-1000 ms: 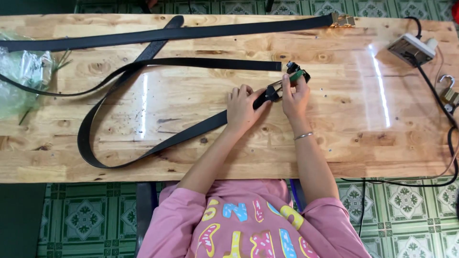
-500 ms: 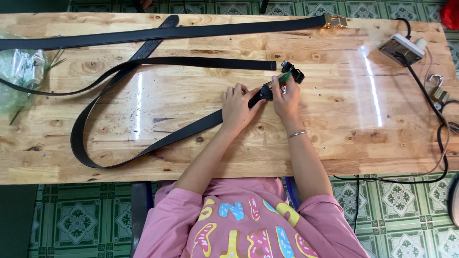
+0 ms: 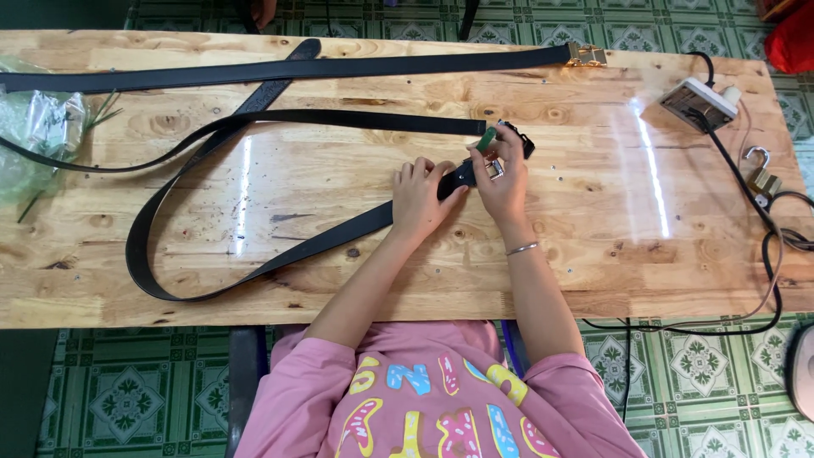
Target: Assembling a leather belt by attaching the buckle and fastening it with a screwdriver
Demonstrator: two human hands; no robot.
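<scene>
A crumpled clear plastic bag (image 3: 34,136) lies at the far left of the glossy, knotty pine worktop (image 3: 593,254). Two long black leather belts are laid out: one straight belt with a gold buckle (image 3: 297,69) along the far edge, and one looped belt (image 3: 254,191) curving toward the middle. The left hand (image 3: 417,197) presses flat on the looped belt's end, fingers together. The right hand (image 3: 502,174) has its grip pinched on a small green-handled tool (image 3: 486,140) at the dark buckle. At right sit a white power strip (image 3: 697,102) and one brass padlock (image 3: 761,176).
</scene>
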